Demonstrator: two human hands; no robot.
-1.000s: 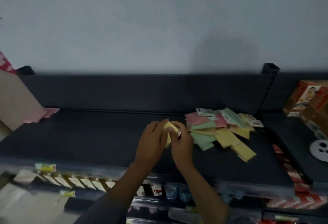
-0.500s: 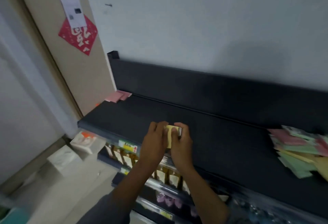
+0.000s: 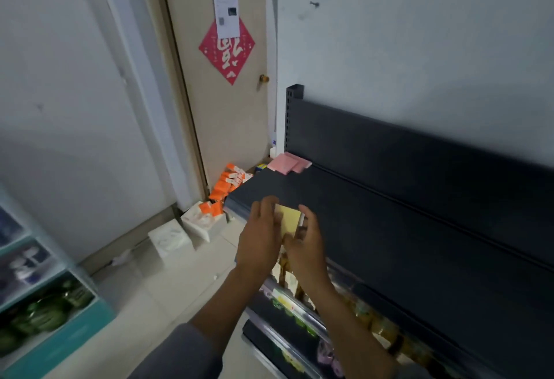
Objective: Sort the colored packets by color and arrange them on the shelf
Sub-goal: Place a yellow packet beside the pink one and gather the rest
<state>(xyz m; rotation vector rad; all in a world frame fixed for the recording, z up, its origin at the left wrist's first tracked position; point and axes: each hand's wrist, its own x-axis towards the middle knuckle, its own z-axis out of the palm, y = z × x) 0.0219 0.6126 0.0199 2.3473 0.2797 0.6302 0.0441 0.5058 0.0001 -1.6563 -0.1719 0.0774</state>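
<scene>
Both hands hold a small stack of yellow packets (image 3: 289, 219) over the front left part of the dark shelf (image 3: 389, 228). My left hand (image 3: 260, 237) grips the stack's left side and my right hand (image 3: 305, 240) its right side. A few pink packets (image 3: 287, 164) lie at the shelf's far left back corner. The mixed pile of packets is out of view to the right.
A beige door (image 3: 227, 108) with a red paper sign stands left of the shelf. Orange and white boxes (image 3: 227, 186) sit on the floor below it. Lower shelves (image 3: 299, 312) hold small goods. A teal rack (image 3: 45, 303) stands at the far left.
Both hands carried the yellow packets leftward, away from the mixed pile, to the shelf's left end. The view swung left and the pile has left the frame.
</scene>
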